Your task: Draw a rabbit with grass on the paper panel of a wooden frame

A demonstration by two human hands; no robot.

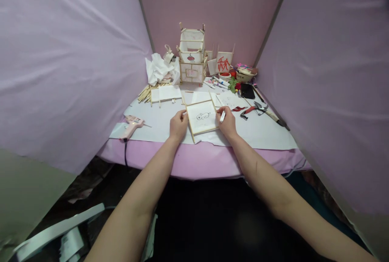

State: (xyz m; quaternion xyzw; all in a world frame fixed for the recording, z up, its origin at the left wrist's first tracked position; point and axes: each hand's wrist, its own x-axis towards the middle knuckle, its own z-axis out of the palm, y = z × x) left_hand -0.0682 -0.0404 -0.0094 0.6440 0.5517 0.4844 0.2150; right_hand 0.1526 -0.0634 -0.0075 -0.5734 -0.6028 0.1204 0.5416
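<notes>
A white panel framed with thin wooden sticks point(198, 126) lies tilted a little near the table's front, with a rabbit drawn on it in black outline. My left hand point(178, 125) is closed on the panel's left edge. In my right hand point(227, 125) is a white marker point(223, 116), and the fingers of that hand also touch the panel's right edge. Beyond the panel lie a sheet with faint marks point(232, 100) and a second stick-framed white panel point(170, 93). Part of each hand's fingers is hidden behind the panel's sides.
A tiered stick-and-paper lantern point(192, 57) stands at the back. Left are a pink glue gun point(133, 127), crumpled white cloth point(162, 69) and a bundle of sticks point(145, 93). Right are red-handled pruners point(251, 110), a black phone point(247, 91), a bowl point(244, 76) and several markers point(220, 82).
</notes>
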